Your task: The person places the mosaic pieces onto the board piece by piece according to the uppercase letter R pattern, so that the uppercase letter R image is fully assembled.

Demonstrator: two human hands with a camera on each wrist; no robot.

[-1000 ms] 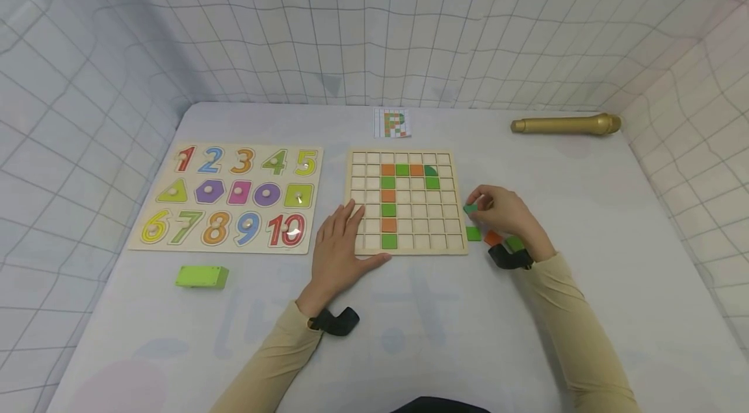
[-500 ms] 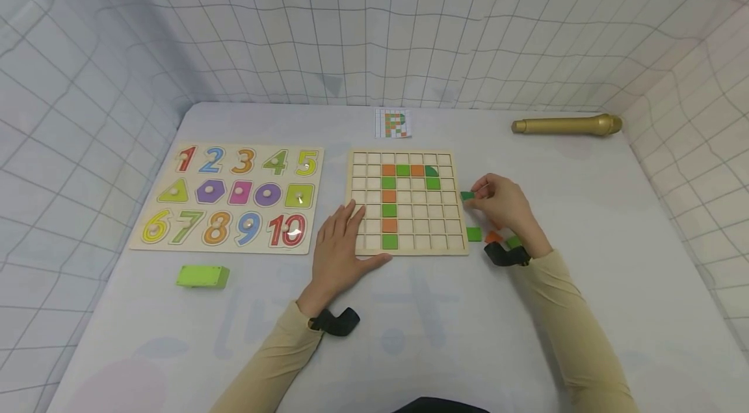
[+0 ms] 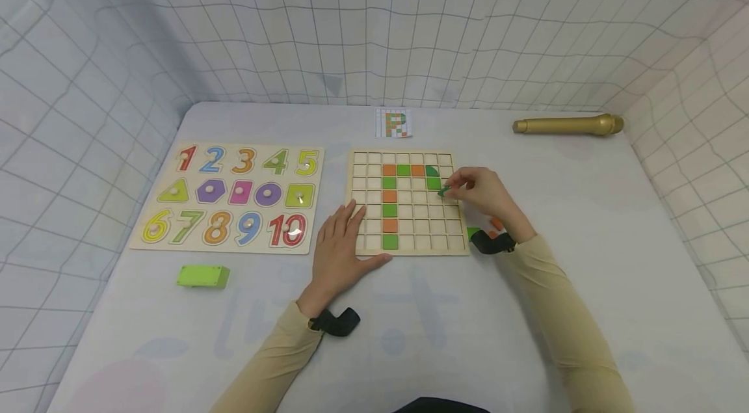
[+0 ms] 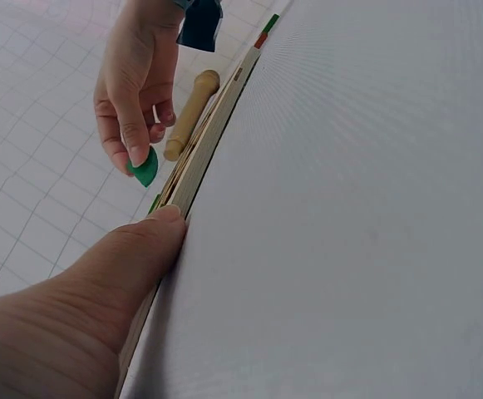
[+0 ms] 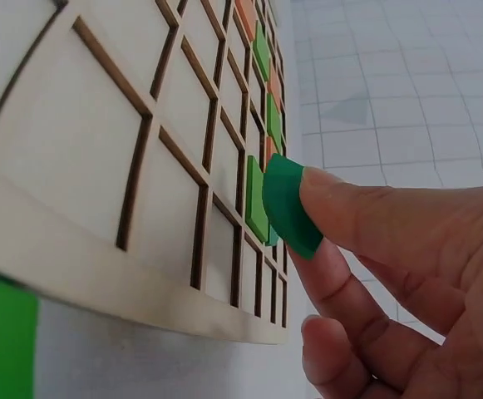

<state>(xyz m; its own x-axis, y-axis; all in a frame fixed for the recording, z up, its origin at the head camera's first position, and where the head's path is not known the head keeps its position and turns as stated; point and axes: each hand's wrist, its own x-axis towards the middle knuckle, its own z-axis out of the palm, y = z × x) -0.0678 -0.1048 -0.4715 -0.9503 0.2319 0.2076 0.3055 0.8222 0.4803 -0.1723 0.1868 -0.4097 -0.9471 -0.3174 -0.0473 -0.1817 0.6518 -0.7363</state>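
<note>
My right hand (image 3: pixel 484 193) pinches a dark green rounded tile (image 5: pixel 287 208) between thumb and fingers, just over the right side of the wooden grid board (image 3: pixel 405 210). In the left wrist view that tile (image 4: pixel 144 169) is held tilted. On the board, orange and light green tiles (image 3: pixel 389 210) alternate down one column, and others run along a row near the top. A dark green rounded tile (image 3: pixel 432 171) sits at that row's right end, above a light green tile (image 3: pixel 433 183). My left hand (image 3: pixel 338 253) rests on the board's front left part, its thumb along the front edge.
Loose green (image 3: pixel 472 231) and orange (image 3: pixel 496 224) tiles lie right of the board, partly hidden by my right wrist. A small pattern card (image 3: pixel 394 123) lies behind it. Leftward are a number puzzle (image 3: pixel 225 198) and a green block (image 3: pixel 202 276); a gold microphone (image 3: pixel 567 125) lies back right.
My right hand has moved left and slightly up with the dark green tile, from beside the board to over its right columns. My left hand has stayed in place.
</note>
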